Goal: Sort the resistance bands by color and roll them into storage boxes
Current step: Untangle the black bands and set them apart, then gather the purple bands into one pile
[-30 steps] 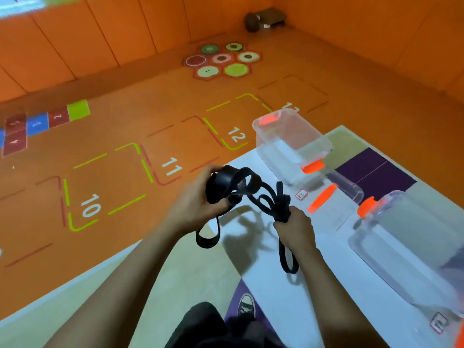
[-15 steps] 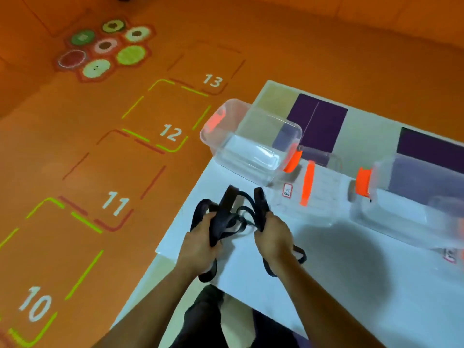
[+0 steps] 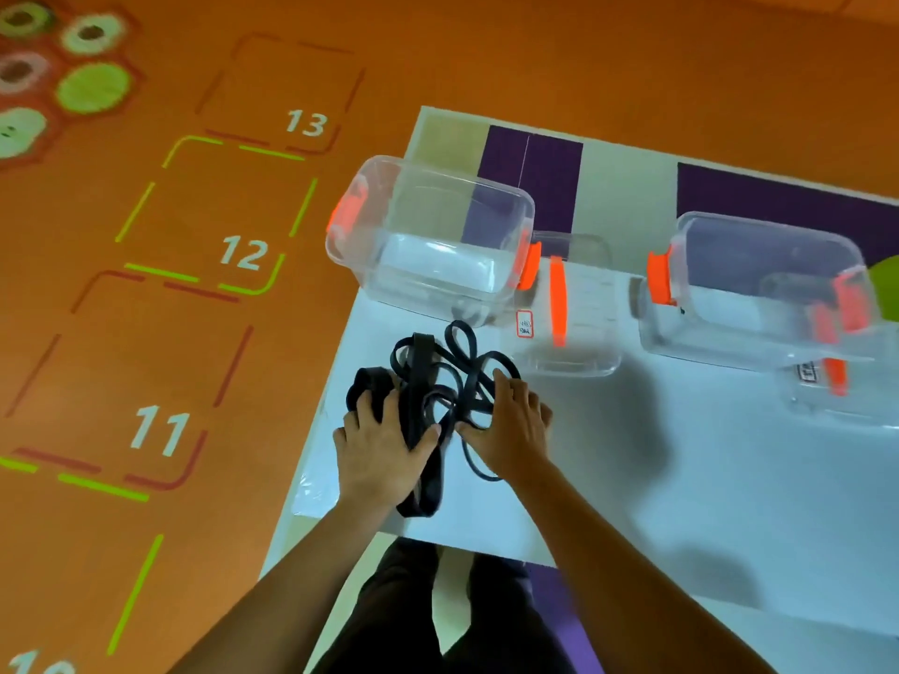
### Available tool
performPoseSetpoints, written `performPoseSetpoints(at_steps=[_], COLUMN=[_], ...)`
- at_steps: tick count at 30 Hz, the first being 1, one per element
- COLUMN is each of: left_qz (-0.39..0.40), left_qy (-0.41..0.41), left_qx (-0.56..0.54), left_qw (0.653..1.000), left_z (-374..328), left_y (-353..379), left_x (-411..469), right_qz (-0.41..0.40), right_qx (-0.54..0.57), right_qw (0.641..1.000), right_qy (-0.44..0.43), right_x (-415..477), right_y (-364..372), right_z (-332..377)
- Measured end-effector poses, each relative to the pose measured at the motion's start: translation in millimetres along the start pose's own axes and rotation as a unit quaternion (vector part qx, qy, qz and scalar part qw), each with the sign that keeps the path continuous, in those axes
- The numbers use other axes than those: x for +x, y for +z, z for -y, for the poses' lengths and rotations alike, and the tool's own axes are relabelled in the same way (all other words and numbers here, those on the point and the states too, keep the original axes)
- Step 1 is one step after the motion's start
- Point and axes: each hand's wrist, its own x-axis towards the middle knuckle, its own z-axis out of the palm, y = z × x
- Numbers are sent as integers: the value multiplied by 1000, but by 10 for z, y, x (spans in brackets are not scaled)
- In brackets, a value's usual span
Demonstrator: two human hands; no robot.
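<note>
1. The tangled black rubber resistance bands lie in a messy heap on the flat white board. They are near its L edge, just in front of the first box.
2. The left hand is on the L side of the heap. Thumb & fingers close round one wide band, w/ the fingertips on a dark bunched-up bit.
3. The right hand is on the R side of the heap. Its fingers are spread out & lie flat on the thin loops. One thin loop pokes out from under the palm.
4. A clear plastic storage box w/ orange clips stands just behind the heap, top open.
5. A clear flat lid w/ an orange handle lies just beside that box, on the R.
6. A second clear box w/ orange clips stands farther R, well apart from the heap. Another clear lid lies in front of it.
7. The board lies on an orange floor w/ white nos. 11, 12 & 13. A purple square shows behind the first box.
</note>
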Motion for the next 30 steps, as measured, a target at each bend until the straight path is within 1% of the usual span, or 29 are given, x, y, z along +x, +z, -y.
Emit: performPoseSetpoints(at_steps=[3, 7, 9, 13, 17, 22, 24, 27, 30], left_qz=[-21, -66, -84, -70, -67, -72, -73, -100, -126], left_qy=[13, 44, 92, 249, 334, 404, 425, 452, 500], left_qx=[-7, 20, 15, 30, 52, 59, 53, 29, 25], left_qw=[1000, 997, 992, 965, 939, 910, 901, 886, 856], left_z=[-12, -23, -66, -308, -748, -1386, -1713, -2229, -2784], left_y=[-126, -221, -247, -275, -286, -314, -323, -310, -212], left_x=[-49, -118, -128, -186, -347, -713, -928, -1244, -1681], right_qz=[-38, -78, -116, -193, -254, -320, -342, -370, -412], right_qx=[44, 76, 92, 98, 101, 111, 111, 106, 98], right_qw=[998, 994, 989, 976, 962, 940, 931, 919, 900], right_qy=[-22, -23, -24, -16, -8, 49, 68, 87, 106], right_x=[-105, -271, -380, -633, -929, -1365, -1598, -1935, -2328], right_y=[-52, -132, -166, -218, -349, -583, -730, -1012, -1305], right_z=[-40, -70, -112, -265, -517, -993, -1241, -1672, -2234])
